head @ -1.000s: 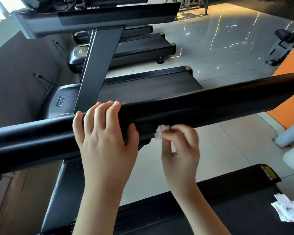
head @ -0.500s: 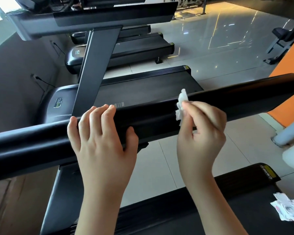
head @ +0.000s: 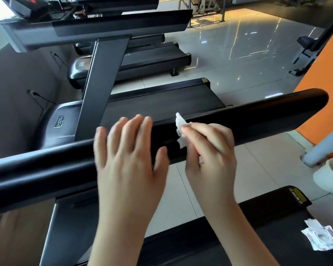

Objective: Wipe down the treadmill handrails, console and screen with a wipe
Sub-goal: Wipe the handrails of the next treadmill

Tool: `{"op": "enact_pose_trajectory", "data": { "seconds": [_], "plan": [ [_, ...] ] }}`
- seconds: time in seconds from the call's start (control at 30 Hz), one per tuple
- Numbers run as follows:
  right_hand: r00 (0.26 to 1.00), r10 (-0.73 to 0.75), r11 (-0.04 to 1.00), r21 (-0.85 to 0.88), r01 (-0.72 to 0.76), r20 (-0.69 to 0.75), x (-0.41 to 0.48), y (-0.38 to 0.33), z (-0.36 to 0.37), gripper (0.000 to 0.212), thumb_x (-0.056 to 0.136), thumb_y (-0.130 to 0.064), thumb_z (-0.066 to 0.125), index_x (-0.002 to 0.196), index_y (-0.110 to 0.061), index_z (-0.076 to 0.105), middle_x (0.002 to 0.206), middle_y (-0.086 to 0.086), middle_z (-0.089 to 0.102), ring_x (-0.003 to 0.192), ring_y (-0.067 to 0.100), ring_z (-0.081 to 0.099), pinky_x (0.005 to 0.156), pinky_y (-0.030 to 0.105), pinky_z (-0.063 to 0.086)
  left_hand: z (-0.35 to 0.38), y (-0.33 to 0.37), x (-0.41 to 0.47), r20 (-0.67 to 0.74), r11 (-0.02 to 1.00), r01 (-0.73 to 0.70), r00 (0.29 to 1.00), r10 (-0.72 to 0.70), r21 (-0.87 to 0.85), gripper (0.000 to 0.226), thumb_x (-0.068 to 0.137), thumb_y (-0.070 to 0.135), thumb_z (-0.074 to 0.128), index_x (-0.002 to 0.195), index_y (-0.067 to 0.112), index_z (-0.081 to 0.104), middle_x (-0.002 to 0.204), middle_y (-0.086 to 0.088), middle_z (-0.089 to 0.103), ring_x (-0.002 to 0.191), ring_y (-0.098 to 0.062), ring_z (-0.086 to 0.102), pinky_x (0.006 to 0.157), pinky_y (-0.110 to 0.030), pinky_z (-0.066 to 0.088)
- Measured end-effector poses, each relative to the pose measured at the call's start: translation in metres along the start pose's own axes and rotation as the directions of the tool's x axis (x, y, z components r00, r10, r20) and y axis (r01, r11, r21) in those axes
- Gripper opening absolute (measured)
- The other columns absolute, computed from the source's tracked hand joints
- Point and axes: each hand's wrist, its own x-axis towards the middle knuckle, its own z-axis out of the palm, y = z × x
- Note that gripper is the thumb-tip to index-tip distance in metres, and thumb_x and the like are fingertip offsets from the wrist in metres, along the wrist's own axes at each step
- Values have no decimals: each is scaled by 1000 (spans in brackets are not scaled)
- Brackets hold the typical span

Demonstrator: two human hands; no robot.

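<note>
A thick black treadmill handrail runs from lower left to upper right across the head view. My left hand lies over its middle with the fingers spread and nearly straight, blurred by motion. My right hand is just to the right of it and pinches a small crumpled white wipe against the rail's top and front face. The belt of my own treadmill shows at the bottom.
A torn white wipe packet lies on the belt at lower right. A neighbouring treadmill with a grey upright and console stands beyond the rail. A white cup and an orange wall are at the right.
My left hand has loosened its grip on the rail and its fingers have straightened and lifted. My right hand with the wipe came up from under the rail to its top, then stayed near that spot.
</note>
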Motion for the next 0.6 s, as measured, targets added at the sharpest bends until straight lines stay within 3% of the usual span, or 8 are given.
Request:
{"op": "enact_pose_trajectory", "data": {
  "seconds": [0.07, 0.2, 0.33, 0.4, 0.5, 0.6],
  "plan": [
    [1000, 11, 1000, -23, -12, -23, 1, 13, -5, 18, 90, 5, 59, 101, -1, 73, 101, 6, 69, 96, 23, 55, 89, 23, 46, 8, 10, 1, 8, 999, -35, 999, 35, 1, 49, 86, 34, 51, 128, 8, 59, 126, -7, 60, 121, -31, 50, 111, -50, 22],
    [965, 211, 978, 24, -209, -157, -5, 18, -8, 18, 89, 6, 62, 103, 2, 72, 102, 10, 60, 89, 29, 61, 80, 25, 50, 18, 12, 0, -69, 1000, -22, 997, 22, 10, 43, 82, 24, 59, 122, 8, 61, 121, -8, 61, 115, -31, 50, 105, -55, 31],
    [987, 161, 980, 121, -157, -23, -28, 5, -3, 15, 89, 1, 64, 103, 1, 70, 99, 7, 58, 85, 26, 62, 73, 29, 53, 22, 14, 0, -119, 1000, -18, 993, 18, 7, 42, 80, 23, 61, 119, 7, 63, 119, -8, 62, 114, -30, 49, 104, -56, 32],
    [986, 159, 984, 95, -153, -59, -28, 16, -5, 9, 89, -2, 67, 96, -2, 72, 94, 8, 63, 84, 25, 62, 73, 31, 53, 23, 14, 0, -128, 1000, -19, 992, 20, 8, 42, 80, 22, 61, 119, 7, 63, 119, -8, 62, 114, -30, 49, 104, -56, 32],
    [943, 281, 960, 64, -274, -178, -30, 30, -5, 7, 85, 1, 70, 90, -3, 72, 91, 3, 64, 80, 27, 59, 76, 23, 48, 23, 14, -1, -133, 1000, -10, 991, 10, 0, 42, 80, 22, 61, 119, 7, 62, 119, -8, 62, 114, -30, 48, 104, -55, 31],
    [942, 307, 949, 113, -293, -137, -45, 22, 4, 7, 88, -7, 67, 86, -3, 72, 94, -1, 62, 81, 24, 60, 73, 26, 51, 24, 15, -1, -135, 1000, -2, 991, 1, -3, 42, 80, 22, 61, 120, 7, 62, 119, -8, 62, 115, -30, 48, 106, -55, 30]
  ]
}}
